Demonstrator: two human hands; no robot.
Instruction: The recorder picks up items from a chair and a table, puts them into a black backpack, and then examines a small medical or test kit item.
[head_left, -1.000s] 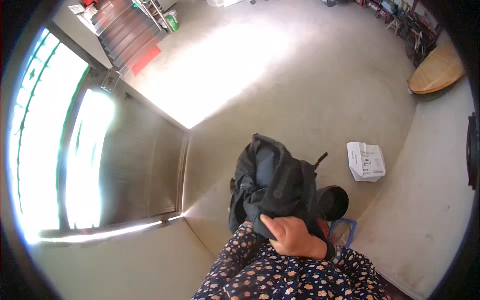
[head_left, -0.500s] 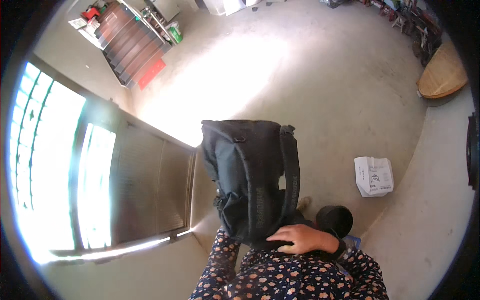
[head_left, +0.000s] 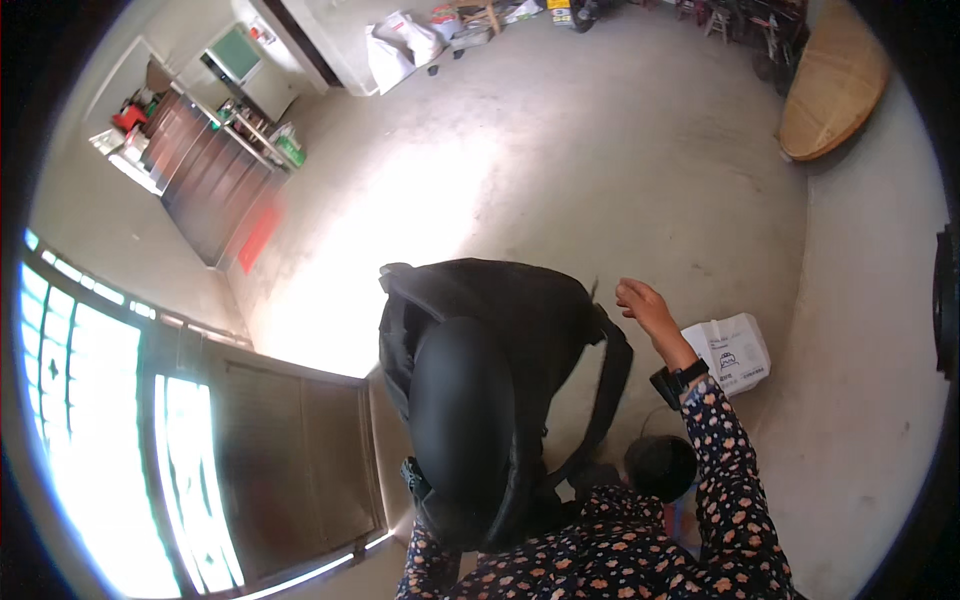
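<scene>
Right hand (head_left: 648, 306) empty, fingers loosely curled, left hand hidden, can't tell—poor support could drop this backpack (head_left: 500, 300)!

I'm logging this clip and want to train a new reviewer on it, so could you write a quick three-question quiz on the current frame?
1. What is worn on the wrist of the right hand?
2. True or false: the black backpack is to the right of the white package.
3. Which hand is out of sight? A) left B) right C) neither

Key:
1. A black band.
2. False; it is to the left.
3. A; the backpack hides it.
</scene>
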